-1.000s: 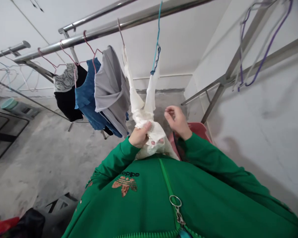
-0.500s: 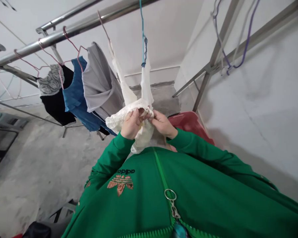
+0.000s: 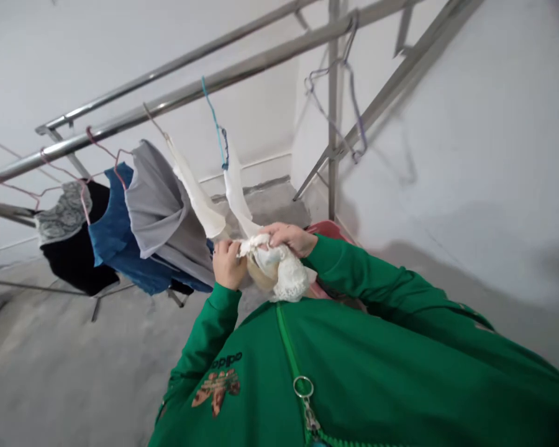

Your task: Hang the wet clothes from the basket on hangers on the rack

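Note:
In front of my chest a white, lacy piece of clothing (image 3: 291,276) is bunched up between my hands, its kind hard to make out. My left hand (image 3: 228,264) is closed on its left edge. Fingers of my right hand (image 3: 291,239) grip its upper right edge. Just beyond, a white cloth (image 3: 235,189) hangs from a blue hanger (image 3: 209,99), its lower end reaching my right hand. Another white cloth (image 3: 193,189) hangs to its left. Whether these join the lacy piece, I cannot tell.
A metal rail (image 3: 261,62) runs across above. On its left hang a grey garment (image 3: 161,192), a blue top (image 3: 114,230) and a black garment with lace (image 3: 77,248). Purple hangers (image 3: 361,124) hang at right. A red basket (image 3: 330,230) stands behind my right arm.
The lacy piece has turned in my hands, its bulk shifting from left to right. My left hand has moved left and down. The view has swung, showing more rail at right.

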### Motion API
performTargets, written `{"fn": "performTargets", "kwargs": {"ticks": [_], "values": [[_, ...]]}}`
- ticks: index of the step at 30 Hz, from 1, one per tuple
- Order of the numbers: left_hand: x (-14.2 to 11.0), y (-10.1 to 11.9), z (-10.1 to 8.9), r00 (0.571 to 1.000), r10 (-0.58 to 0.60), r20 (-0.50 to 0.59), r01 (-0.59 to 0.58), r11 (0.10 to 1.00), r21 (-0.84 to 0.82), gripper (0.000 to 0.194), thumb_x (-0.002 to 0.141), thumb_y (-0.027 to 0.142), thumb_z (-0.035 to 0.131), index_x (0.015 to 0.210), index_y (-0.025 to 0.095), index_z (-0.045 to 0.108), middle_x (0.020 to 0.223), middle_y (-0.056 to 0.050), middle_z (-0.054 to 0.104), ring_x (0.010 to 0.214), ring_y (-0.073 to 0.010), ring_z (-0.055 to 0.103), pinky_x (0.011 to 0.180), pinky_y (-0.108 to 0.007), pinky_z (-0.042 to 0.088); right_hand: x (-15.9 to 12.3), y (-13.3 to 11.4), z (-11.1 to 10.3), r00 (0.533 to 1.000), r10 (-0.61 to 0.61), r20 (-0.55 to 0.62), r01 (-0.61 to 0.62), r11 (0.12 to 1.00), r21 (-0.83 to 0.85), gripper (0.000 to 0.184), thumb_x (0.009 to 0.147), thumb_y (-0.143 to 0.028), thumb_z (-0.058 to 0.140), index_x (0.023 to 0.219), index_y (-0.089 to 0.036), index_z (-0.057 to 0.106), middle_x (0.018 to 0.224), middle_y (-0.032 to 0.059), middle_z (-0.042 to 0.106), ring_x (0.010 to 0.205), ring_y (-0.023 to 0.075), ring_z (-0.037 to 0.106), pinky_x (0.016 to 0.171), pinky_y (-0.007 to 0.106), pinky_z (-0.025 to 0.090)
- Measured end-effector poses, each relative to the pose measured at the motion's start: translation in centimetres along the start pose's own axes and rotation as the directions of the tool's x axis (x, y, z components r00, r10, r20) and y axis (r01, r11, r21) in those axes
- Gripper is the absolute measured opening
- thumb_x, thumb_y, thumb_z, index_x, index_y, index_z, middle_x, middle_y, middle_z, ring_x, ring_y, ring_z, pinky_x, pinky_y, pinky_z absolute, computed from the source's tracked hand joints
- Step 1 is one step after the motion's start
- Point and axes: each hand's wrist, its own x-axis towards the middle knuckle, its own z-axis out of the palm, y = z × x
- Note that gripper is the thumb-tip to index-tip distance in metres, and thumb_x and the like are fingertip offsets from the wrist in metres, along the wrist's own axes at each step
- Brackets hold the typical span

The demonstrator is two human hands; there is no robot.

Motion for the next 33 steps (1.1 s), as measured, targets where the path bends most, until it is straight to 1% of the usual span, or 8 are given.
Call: {"fn": "performTargets", "kwargs": {"ticks": [2,5,12,17,20,25,28,33], "values": [[0.5,-1.1,0.6,0.994,-0.055,0.099,0.063,0.995,-0.083,0.021,0.076,0.016,0.05,0.089,0.019,0.065,0.088,-0.008,0.063,0.088,-0.0215,0.059,0.079,-0.032,0.047,-0.3,-0.3,-0.8,0.997,0.044,0.063,-0.04,0.997,-0.068,0.023,0.056,-0.029,0.059,0.07,-0.011,0.055,0.061,-0.0012,0.052,0.051,0.0068,0.043,0.049,0.02,0.03],[0.8,-2.4,0.4,0.974,-0.193,0.12,0.221,0.922,-0.317,0.02,0.074,0.02,0.048,0.086,0.018,0.064,0.081,-0.005,0.064,0.079,-0.0185,0.06,0.074,-0.028,0.047,-0.8,-1.1,-2.7,0.998,0.046,-0.035,-0.056,0.944,-0.326,0.021,0.061,-0.027,0.056,0.075,-0.011,0.057,0.064,-0.0018,0.052,0.055,0.0067,0.043,0.053,0.019,0.031],[0.9,0.6,-1.3,0.826,-0.374,0.421,0.563,0.58,-0.589,0.045,0.067,0.059,0.064,0.072,0.014,0.065,0.058,0.0,0.057,0.057,-0.0133,0.049,0.055,-0.023,0.038,-3.1,-6.2,-6.2,0.95,-0.16,-0.27,-0.185,0.411,-0.893,0.034,0.084,-0.02,0.048,0.115,-0.011,0.06,0.087,0.0052,0.066,0.072,0.0119,0.057,0.069,0.023,0.042],[0.6,3.1,-1.4,0.787,-0.368,0.495,0.614,0.536,-0.579,0.048,0.063,0.06,0.068,0.073,0.012,0.069,0.057,-0.001,0.061,0.058,-0.0142,0.052,0.054,-0.022,0.038,-4.3,-14.1,-9.3,0.65,-0.613,-0.449,-0.613,-0.074,-0.787,0.037,0.092,-0.039,0.049,0.116,-0.013,0.059,0.109,0.016,0.065,0.098,0.0287,0.061,0.079,0.038,0.045],[0.5,4.1,-1.0,0.763,-0.378,0.524,0.645,0.495,-0.582,0.047,0.061,0.057,0.07,0.075,0.012,0.07,0.056,-0.001,0.062,0.057,-0.0145,0.054,0.053,-0.022,0.039,-3.5,-17.4,-12.7,0.594,-0.681,-0.429,-0.739,-0.251,-0.625,0.047,0.09,-0.045,0.052,0.115,-0.006,0.057,0.114,0.0241,0.06,0.103,0.035,0.057,0.08,0.044,0.045],[0.4,5.6,-0.6,0.703,-0.418,0.575,0.71,0.374,-0.596,0.048,0.055,0.058,0.073,0.067,0.011,0.067,0.049,0.001,0.057,0.048,-0.0108,0.049,0.049,-0.02,0.036,-1.6,-19.2,-17.2,0.572,-0.635,-0.519,-0.809,-0.335,-0.483,0.038,0.088,-0.023,0.055,0.117,0.0,0.055,0.114,0.0253,0.06,0.105,0.0325,0.058,0.082,0.042,0.044],[0.5,6.1,-0.5,0.683,-0.414,0.602,0.727,0.309,-0.612,0.048,0.051,0.058,0.076,0.061,0.013,0.063,0.045,0.002,0.054,0.045,-0.0091,0.046,0.047,-0.019,0.033,-1.2,-19.5,-18.0,0.585,-0.596,-0.55,-0.805,-0.345,-0.483,0.031,0.082,-0.004,0.049,0.11,0.001,0.06,0.104,0.0231,0.064,0.101,0.0307,0.061,0.078,0.039,0.043],[0.5,6.3,0.2,0.653,-0.386,0.652,0.754,0.246,-0.609,0.051,0.048,0.06,0.078,0.059,0.014,0.059,0.045,0.002,0.054,0.044,-0.009,0.047,0.046,-0.019,0.034,-1.6,-20.1,-18.5,0.598,-0.585,-0.548,-0.798,-0.368,-0.478,0.027,0.08,-0.005,0.046,0.1,-0.001,0.064,0.099,0.0213,0.065,0.098,0.03,0.062,0.074,0.035,0.04]]}}
